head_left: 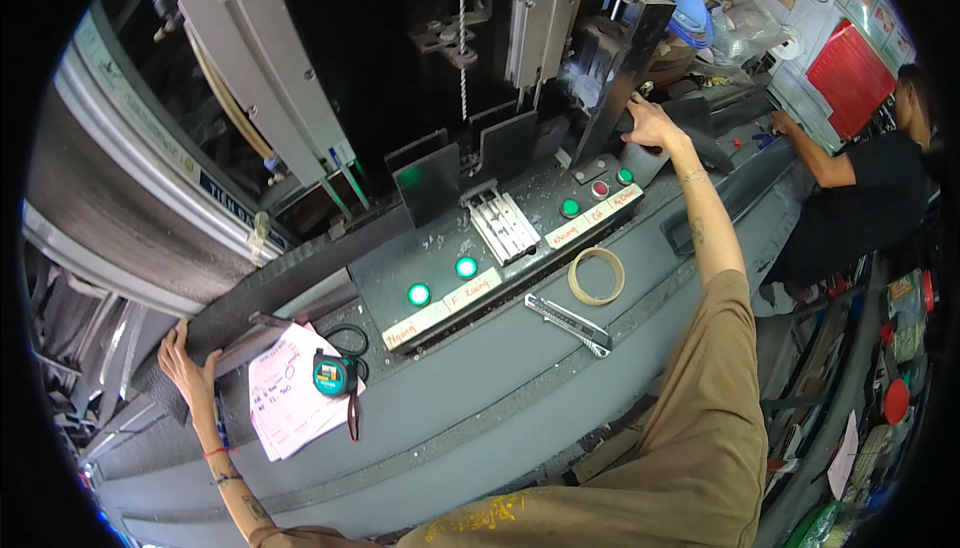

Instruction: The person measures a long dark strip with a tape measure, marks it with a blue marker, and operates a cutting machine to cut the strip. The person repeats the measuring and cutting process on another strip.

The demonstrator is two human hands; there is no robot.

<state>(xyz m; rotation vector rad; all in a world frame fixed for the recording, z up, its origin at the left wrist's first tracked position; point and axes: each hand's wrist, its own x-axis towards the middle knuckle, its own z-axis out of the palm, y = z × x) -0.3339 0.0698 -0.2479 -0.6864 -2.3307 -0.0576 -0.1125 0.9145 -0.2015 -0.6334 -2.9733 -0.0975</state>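
Observation:
At the left, my left hand [190, 373] grips a long dark grey bar [240, 323], its thumb and fingers on either side. At the upper right, beside a black machine post [625, 78], my right hand [655, 128] is curled over a dark grey piece that looks like the same bar; its fingertips are partly hidden. Between them, a long drill bit [463, 88] hangs vertically above two dark upright plates [428, 186] and a small silver slotted block [503, 223]. Lit green buttons [419, 294] and a red button [600, 189] line the machine's front.
On the grey ledge lie a tape measure [335, 375] on pink written sheets [275, 403], a utility knife [570, 325] and a tape roll [596, 276]. At the right, a person in black [850, 208] reaches toward the bench. A red sheet [850, 78] hangs behind.

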